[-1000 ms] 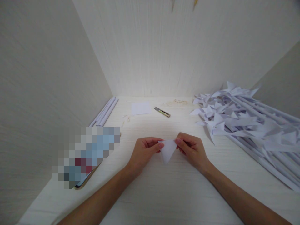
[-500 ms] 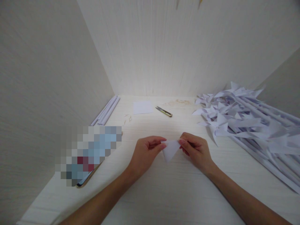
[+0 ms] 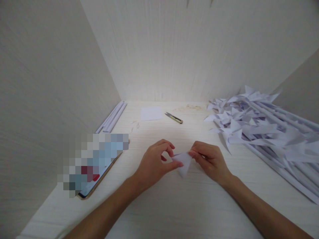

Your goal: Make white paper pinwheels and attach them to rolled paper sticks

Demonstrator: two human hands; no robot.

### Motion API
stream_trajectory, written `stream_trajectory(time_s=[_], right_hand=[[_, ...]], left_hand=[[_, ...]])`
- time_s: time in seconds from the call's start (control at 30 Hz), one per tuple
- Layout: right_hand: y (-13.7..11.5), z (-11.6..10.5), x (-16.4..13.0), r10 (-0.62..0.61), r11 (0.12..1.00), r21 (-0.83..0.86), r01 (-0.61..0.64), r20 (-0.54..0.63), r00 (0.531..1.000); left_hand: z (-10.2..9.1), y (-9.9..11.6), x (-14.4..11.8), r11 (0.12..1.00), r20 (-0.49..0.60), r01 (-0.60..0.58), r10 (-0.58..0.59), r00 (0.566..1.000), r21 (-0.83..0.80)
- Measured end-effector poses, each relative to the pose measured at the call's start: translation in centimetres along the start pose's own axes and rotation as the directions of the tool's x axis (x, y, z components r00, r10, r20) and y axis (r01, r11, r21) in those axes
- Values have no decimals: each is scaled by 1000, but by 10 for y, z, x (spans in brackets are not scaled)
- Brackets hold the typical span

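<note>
The right hand (image 3: 208,158) pinches, and partly hides, one corner of the folded paper (image 3: 185,164) between both hands. The left hand (image 3: 155,160) curves half-open against it, its hold unclear.

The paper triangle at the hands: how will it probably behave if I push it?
The paper triangle is probably light, looking thin and small beside the right hand. Its lower tip may flex easily, since no finger covers it.
</note>
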State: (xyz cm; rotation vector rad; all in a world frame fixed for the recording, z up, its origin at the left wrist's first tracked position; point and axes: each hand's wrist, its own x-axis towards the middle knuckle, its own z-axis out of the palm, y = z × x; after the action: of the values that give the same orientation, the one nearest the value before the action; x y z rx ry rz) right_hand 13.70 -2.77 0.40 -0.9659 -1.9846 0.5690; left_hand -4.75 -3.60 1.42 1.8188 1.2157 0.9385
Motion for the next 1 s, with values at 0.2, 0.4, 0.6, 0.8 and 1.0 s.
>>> stream_trajectory(time_s=[0.2,0.4,0.6,0.8,1.0], right_hand=[[-1,-1,1,-18,999,-37,18,-3,1000],[4,2,-2,155,988,51,-147,-189,970],[-1,8,-4,94,995,31,-90,-179,979],[-3,9,-3,50,999,18,-48,-169,984],[0,8,-2,43,998,54,-35,-154,987]], left_hand=[[-1,-2,1,990,-45,-25,32,998,140],[9,-4,2,877,-88,204,-267,960,-435],[18,-5,1,823,-88,254,-343,935,-509],[15,-3,2,814,-120,254,-365,923,-523],[12,-2,1,798,-106,243,-356,928,-552]])
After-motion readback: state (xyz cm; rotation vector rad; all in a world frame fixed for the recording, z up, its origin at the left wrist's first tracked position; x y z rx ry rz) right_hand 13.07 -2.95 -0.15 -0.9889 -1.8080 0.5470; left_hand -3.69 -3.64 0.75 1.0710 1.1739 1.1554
